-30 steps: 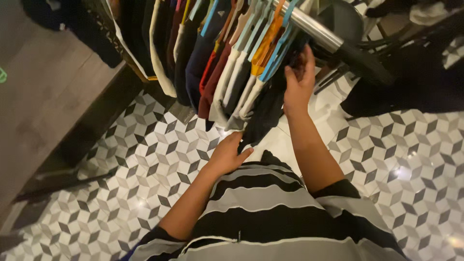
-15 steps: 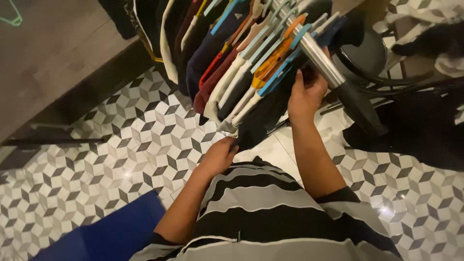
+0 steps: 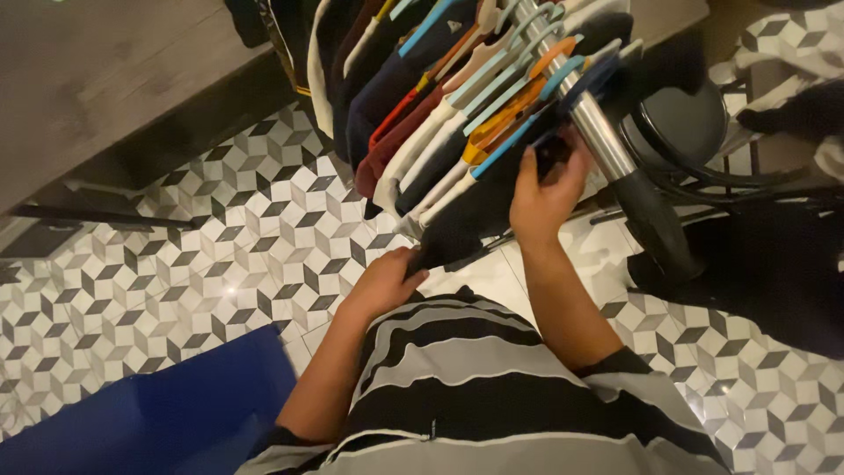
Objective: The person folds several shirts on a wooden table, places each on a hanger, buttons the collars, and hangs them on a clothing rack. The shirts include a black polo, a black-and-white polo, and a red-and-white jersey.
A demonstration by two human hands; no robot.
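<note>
A metal clothes rail carries several garments on coloured hangers. The nearest one is a black garment hanging at the rail's near end. My right hand is raised to the rail and grips the top of this black garment by its hanger. My left hand is lower down and pinches the black garment's bottom edge. Beside it hang white, dark red and navy garments. My striped black and grey shirt fills the bottom of the view.
The floor has black, grey and white cube-pattern tiles. A grey wooden platform lies at the upper left. A blue bag sits at the lower left. The rail's black stand and a dark stool are at the right.
The view has shifted down and left, so the blue bag shows more. My right hand moved lower along the rail onto the black garment's hanger. My left hand stays at its hem.
</note>
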